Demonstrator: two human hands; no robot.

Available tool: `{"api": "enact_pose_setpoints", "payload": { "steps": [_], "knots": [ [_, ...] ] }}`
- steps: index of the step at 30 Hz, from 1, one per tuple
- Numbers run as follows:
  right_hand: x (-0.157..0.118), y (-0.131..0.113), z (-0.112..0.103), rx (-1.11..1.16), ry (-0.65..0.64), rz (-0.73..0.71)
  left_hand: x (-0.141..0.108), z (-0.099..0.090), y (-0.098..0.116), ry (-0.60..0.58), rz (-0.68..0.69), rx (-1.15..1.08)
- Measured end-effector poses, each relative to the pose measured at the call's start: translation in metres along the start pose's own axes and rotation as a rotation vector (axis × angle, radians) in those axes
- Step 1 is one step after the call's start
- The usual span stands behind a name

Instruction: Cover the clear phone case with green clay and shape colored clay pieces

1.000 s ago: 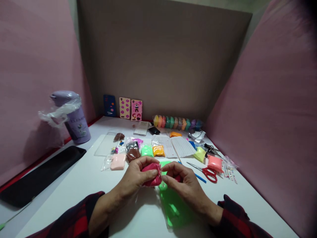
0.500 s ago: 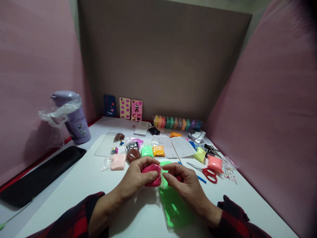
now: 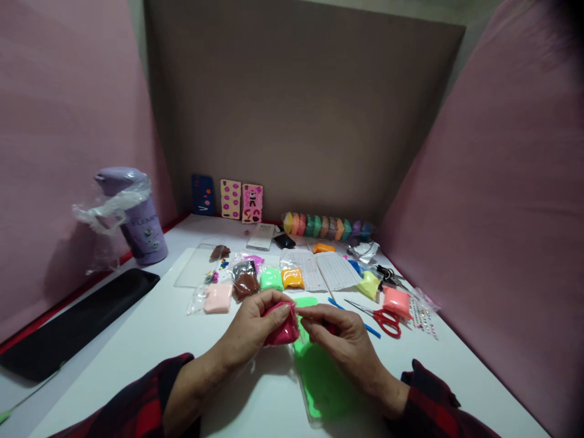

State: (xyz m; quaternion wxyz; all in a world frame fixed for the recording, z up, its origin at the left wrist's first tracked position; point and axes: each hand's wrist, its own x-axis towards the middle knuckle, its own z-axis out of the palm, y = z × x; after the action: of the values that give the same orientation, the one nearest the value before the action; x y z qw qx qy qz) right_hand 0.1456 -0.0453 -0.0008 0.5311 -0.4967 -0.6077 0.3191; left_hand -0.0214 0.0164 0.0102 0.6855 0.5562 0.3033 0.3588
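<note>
Head view shows a white tabletop (image 3: 155, 328) with a long green case (image 3: 322, 380) lying on it. Just left of the case's far part, the left hand (image 3: 253, 322) is curled around a shiny pink packet (image 3: 283, 328); over the case, the right hand (image 3: 349, 337) is bent nearly closed with a little red lump (image 3: 333, 329) tucked inside, fingertips by the packet's edge.

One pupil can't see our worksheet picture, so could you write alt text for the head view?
A left hand holds a dark pink packet, with the right hand close to its edge, above a green case on a white table. Beyond lie colourful packets and lined paper; red-handled scissors lie to the right, and a purple bottle stands on the left.
</note>
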Motion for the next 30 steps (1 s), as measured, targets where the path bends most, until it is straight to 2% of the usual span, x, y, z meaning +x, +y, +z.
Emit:
{"api": "enact_pose_setpoints", "payload": {
  "steps": [4,9,11,15,18,20,25,30],
  "knots": [
    [0.001,0.001,0.000,-0.020,-0.028,-0.042,0.001,-0.001,0.000,-0.002,0.017,0.005],
    [0.000,-0.006,0.001,-0.110,0.074,-0.058,0.000,-0.001,-0.005,-0.002,0.027,0.038],
    [-0.002,-0.005,0.002,-0.155,0.073,-0.085,-0.001,0.000,-0.005,-0.022,0.040,0.082],
    [-0.003,0.003,0.000,-0.320,0.013,-0.293,-0.003,0.001,-0.003,-0.086,0.046,0.157],
    [-0.003,0.005,-0.002,-0.493,0.024,-0.506,-0.005,0.003,0.000,-0.083,0.046,0.179],
    [-0.002,0.005,-0.003,-0.592,0.048,-0.596,-0.006,0.003,0.001,-0.082,0.042,0.176],
    [0.000,0.008,-0.003,-0.689,0.094,-0.614,-0.005,0.003,-0.001,-0.056,0.017,0.172],
    [-0.002,0.013,-0.005,-0.640,0.170,-0.576,-0.004,0.005,-0.001,-0.054,0.023,0.133]
  ]
}}
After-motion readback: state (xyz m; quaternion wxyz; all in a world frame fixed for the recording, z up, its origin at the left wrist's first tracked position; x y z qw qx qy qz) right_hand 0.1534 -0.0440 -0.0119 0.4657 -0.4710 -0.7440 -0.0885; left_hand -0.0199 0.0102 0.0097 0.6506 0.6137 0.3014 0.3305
